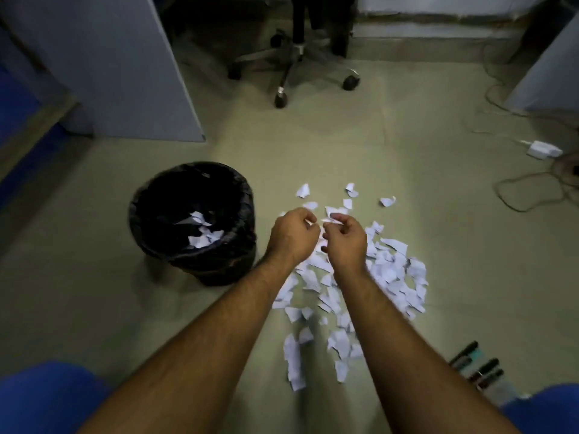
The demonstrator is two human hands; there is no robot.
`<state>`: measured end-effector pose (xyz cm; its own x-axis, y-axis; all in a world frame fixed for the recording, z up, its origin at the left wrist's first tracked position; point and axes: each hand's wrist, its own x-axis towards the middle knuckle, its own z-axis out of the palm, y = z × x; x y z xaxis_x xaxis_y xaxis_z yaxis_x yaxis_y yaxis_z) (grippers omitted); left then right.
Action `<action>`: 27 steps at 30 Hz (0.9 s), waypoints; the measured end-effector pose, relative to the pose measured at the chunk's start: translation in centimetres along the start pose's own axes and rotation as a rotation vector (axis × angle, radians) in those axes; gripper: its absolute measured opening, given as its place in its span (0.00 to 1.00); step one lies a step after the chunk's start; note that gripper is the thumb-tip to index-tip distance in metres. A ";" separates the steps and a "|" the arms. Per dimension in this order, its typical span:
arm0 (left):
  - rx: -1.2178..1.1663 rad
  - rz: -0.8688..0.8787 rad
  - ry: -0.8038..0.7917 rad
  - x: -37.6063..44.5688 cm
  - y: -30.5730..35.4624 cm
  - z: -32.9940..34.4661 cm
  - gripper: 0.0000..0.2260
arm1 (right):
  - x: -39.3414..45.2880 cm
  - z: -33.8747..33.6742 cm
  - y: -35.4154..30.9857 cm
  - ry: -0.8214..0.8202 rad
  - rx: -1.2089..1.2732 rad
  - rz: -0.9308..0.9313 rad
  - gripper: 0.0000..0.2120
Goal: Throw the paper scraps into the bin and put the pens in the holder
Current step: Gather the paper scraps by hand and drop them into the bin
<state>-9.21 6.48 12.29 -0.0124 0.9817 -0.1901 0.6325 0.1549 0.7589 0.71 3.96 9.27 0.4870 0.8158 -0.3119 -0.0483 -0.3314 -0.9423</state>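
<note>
A heap of torn white paper scraps [391, 274] lies on the floor in the middle of the view, partly hidden under my forearms. To its left stands a round bin [156, 245] lined with a black bag, with a few scraps inside. My left hand [291, 234] is curled above the far end of the heap, pinching a small white scrap. My right hand [346, 242] is right beside it, fingers closed on another scrap. Several dark pens [479, 366] lie on the floor at the lower right. No pen holder is visible.
An office chair base with castors [286, 73] stands at the back. A grey partition panel [125, 73] rises behind the bin. Cables and a white power adapter [543, 149] lie at the far right. My blue-clad knees fill the bottom corners.
</note>
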 end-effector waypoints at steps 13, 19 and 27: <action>0.676 0.218 -0.349 -2.3 -7.3 18.4 0.32 | 3.2 -12.6 14.9 0.096 -1.189 -0.021 0.30; 0.932 0.255 -0.615 -1.6 -8.1 21.2 0.49 | 4.9 -13.5 17.5 -0.175 -1.252 0.110 0.47; 0.957 0.432 -0.491 -3.7 -10.1 19.6 0.17 | 1.6 -10.6 18.3 -0.133 -1.194 -0.088 0.13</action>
<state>-0.35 -0.88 -6.88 0.5171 0.7510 -0.4106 0.8406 -0.5361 0.0779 9.85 -5.86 -7.23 0.3514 0.8766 -0.3287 0.8522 -0.4449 -0.2754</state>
